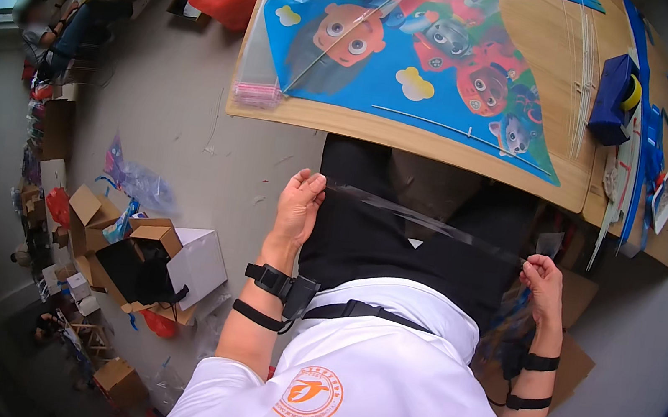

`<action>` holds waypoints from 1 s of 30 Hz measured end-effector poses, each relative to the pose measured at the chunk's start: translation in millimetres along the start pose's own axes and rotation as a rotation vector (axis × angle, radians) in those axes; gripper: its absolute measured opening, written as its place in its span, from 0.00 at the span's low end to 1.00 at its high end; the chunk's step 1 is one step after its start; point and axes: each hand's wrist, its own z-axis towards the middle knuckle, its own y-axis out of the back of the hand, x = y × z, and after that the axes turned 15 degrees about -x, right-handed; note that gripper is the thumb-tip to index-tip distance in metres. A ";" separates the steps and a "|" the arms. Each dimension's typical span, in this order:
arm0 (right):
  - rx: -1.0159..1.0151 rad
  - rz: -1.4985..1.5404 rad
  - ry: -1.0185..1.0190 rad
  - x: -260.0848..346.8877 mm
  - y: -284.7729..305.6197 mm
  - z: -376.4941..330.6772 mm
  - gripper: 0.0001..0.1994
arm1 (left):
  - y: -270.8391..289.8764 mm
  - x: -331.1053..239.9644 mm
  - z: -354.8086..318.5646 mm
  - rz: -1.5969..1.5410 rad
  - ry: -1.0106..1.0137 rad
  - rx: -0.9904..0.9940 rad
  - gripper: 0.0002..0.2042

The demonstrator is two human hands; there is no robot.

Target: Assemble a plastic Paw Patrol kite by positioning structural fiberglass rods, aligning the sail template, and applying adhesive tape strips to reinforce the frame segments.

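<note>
From the head camera: person in a white shirt at a wooden table [304, 112], a clear strip [425, 220] stretched between both hands. The left hand [298, 204] has its fingertips pinched on one end, and the right hand [544, 288] is pinched on the other, sitting a bit lower in the view, so the strip slants. It's over the black trousers [363, 246], short of the table edge, looks pretty taut tbh. On the table there's a blue cartoon-print kite sheet [446, 125] with thin rods lying on it, a small pinkish pack [257, 95] near the left corner, and a blue tape dispenser [609, 105] over to the right. Open cardboard boxes [153, 233] clutter the floor on the left.
</note>
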 end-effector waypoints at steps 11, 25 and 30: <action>0.032 0.102 0.078 15.9 12.6 17.3 0.03 | -13.8 -11.1 2.1 0.089 -0.004 0.122 0.05; -0.284 -0.122 0.428 74.9 -24.8 99.2 0.09 | -72.4 -49.5 48.3 0.284 -0.323 0.051 0.09; -0.415 -0.225 0.522 75.3 -33.1 122.2 0.14 | -91.3 -47.8 65.2 0.437 -0.512 -0.052 0.09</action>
